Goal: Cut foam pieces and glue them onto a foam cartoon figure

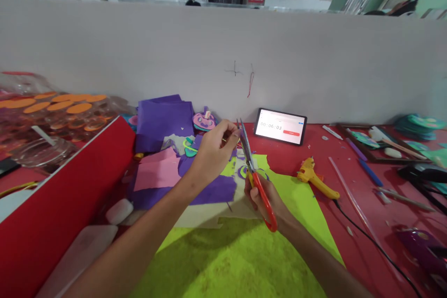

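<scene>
My right hand (pixel 263 193) holds scissors (pixel 257 181) with red-orange handles, their blades pointing up and slightly parted. Just left of the blades, my left hand (pixel 219 144) is closed in a pinch; what lies between its fingertips is too small to make out. Below both hands are purple sheets (pixel 214 191), a pink sheet (pixel 157 171) and a pale sheet (pixel 230 207). A yellow-green felt sheet (pixel 223 260) lies under them. Behind my left hand sit a teal and yellow-green piece (pixel 190 147) and a pink face-like cutout (pixel 205 121).
A phone (pixel 280 125) showing a timer leans on the white partition (pixel 174 56). A yellow glue gun (pixel 317 179) with a black cord lies right. At left stand a red board (pixel 70 200) and orange-topped containers (pixel 63 107). A tray (pixel 375 158) holds tools, far right.
</scene>
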### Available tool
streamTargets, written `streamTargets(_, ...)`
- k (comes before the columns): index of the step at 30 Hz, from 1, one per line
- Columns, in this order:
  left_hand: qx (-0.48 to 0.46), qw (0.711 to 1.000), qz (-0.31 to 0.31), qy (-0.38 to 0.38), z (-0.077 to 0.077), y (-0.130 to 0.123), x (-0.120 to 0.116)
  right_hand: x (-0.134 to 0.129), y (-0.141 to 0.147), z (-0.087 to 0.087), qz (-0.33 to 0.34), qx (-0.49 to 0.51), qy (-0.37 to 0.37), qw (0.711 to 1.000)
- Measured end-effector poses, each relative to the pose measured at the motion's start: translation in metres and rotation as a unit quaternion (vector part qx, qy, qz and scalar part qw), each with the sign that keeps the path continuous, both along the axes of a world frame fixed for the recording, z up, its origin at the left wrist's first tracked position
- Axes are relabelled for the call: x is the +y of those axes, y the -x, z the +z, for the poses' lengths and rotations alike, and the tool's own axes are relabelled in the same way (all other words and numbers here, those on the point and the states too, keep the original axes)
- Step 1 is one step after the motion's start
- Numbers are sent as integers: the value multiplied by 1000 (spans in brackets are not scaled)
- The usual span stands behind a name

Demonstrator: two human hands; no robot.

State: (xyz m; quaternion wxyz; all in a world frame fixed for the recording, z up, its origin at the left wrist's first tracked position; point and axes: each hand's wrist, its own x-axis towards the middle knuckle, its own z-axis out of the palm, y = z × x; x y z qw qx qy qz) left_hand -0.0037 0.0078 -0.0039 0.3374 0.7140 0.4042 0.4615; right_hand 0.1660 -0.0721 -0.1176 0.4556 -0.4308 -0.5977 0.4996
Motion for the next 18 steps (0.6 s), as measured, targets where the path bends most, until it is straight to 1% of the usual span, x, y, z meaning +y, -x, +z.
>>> streamTargets(5,16,1000,-3,-8,2,4,1,-1,-3,11,-15,-14,-14,1000)
streamTargets(8,28,1000,-10,-10,5,6,1,-1,-4,13,-17,-23,-23,999)
streamTargets(13,42,999,-21,-20,11,5,1,0,-7,6,-10,-37,-15,999)
streamTargets(18,42,999,-21,-19,11,5,0,0,-9,1,-15,-39,-6,999)
